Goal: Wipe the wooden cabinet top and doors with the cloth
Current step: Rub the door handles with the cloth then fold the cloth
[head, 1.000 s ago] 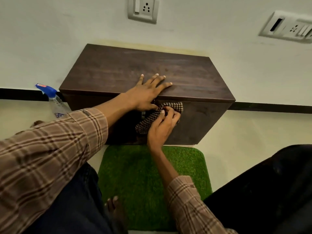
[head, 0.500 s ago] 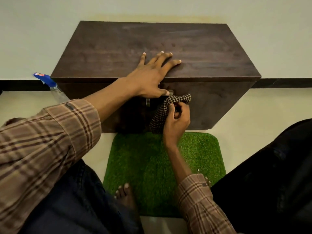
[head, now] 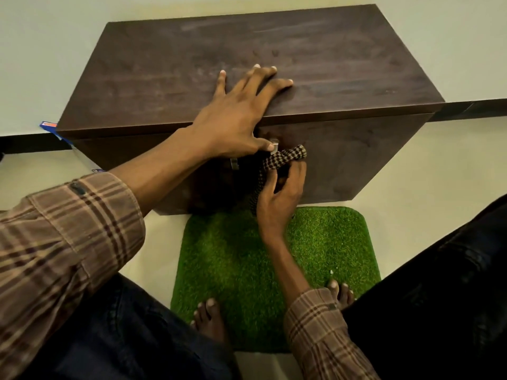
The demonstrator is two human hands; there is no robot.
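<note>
**Cloth bunched up against the cabinet front**

The checked cloth is pressed on the dark cabinet door, just under the top's near edge. Right hand has fingers curled tight around it. Left hand lies flat on top, fingers spread wide. Green mat sits on the floor nearer, and a spray bottle peeks out on the left.

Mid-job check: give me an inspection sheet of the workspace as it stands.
Surface: cabinet top, dark wood, faint smears.
Job's things: checked cloth bunched against the cabinet doors, by the metal handles.
Clutter: spray bottle mostly hidden behind the cabinet's left end.
Grip: left hand flat over the top's front edge; right hand holds the cloth.
Cables: nothing seen.
Surroundings: green grass mat under bare feet; pale wall and floor.
</note>
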